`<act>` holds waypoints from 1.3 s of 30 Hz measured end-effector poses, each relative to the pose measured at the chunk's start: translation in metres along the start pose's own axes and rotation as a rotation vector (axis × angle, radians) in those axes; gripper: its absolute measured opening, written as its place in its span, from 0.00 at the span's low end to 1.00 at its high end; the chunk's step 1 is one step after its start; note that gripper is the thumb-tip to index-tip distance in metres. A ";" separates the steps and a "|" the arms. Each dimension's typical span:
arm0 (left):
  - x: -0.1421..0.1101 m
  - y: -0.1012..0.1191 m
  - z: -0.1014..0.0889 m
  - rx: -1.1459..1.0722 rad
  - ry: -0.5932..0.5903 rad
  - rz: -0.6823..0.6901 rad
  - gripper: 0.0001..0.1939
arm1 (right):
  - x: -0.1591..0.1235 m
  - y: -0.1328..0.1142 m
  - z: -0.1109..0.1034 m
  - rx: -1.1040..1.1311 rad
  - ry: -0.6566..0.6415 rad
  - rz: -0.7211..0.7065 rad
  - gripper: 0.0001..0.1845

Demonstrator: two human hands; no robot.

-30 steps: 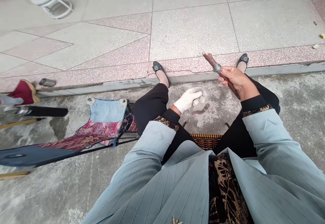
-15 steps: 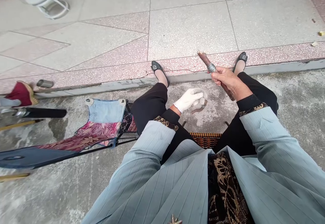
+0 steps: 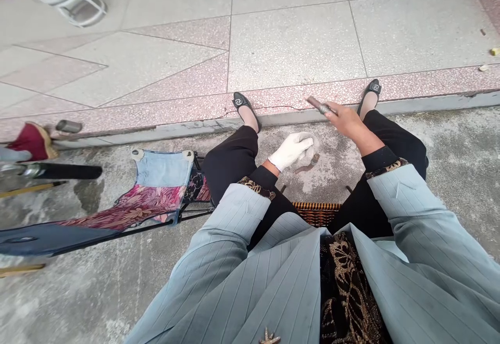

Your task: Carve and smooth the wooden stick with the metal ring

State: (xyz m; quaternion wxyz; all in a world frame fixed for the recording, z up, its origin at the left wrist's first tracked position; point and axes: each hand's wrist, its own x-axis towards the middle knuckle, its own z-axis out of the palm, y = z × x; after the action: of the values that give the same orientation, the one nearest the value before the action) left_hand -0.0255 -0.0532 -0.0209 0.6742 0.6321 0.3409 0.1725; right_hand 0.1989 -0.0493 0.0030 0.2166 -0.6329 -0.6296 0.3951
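My right hand [image 3: 346,120] is closed round a brown stick [image 3: 314,103] with silvery wire [image 3: 324,109] wound about its middle. The stick's far end points up and left, over the pink edge of the step. Between my knees, my left hand [image 3: 292,150] wears a white glove, its fingers curled together; whatever they may hold is too small to make out. Just beyond its fingertips, low over the grey concrete, shows a curved brown piece [image 3: 308,165] with a thicker end. Whether it touches the glove I cannot tell. The hands are apart.
A folding seat [image 3: 156,193] of blue and flowered cloth stands to my left. Farther left are a red shoe [image 3: 35,141] on a person's foot, a metal can [image 3: 69,126] and a black tube [image 3: 70,171]. The raised step edge [image 3: 187,128] crosses ahead; a white stool [image 3: 80,3] stands beyond.
My right hand has turned, and the stick's far end has dropped lower and lies flatter. My gloved left hand has shifted only slightly.
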 end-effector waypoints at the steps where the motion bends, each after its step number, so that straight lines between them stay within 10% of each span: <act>1: 0.000 0.000 0.000 0.065 0.012 0.005 0.14 | -0.002 -0.002 0.001 -0.207 0.007 0.044 0.25; 6: 0.002 -0.001 0.001 0.528 0.010 0.121 0.10 | -0.008 -0.003 0.003 -0.630 -0.480 0.133 0.10; 12: 0.000 0.006 -0.001 0.715 -0.019 0.197 0.13 | -0.016 0.005 -0.017 0.016 -1.005 0.049 0.28; 18: 0.001 -0.006 -0.001 0.804 0.057 0.263 0.09 | -0.023 0.000 -0.027 0.461 -0.893 -0.063 0.29; 26: 0.004 -0.005 0.000 0.921 0.327 0.197 0.14 | -0.022 0.004 -0.007 0.835 -0.549 0.150 0.34; 39: 0.009 -0.006 0.002 0.179 0.381 0.106 0.14 | -0.015 0.005 0.009 1.071 -0.496 0.254 0.28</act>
State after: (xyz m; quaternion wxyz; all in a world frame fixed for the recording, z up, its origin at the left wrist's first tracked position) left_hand -0.0188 -0.0493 -0.0291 0.5287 0.6625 0.4424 0.2931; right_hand 0.1968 -0.0664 -0.0027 0.3028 -0.3950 -0.2944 0.8159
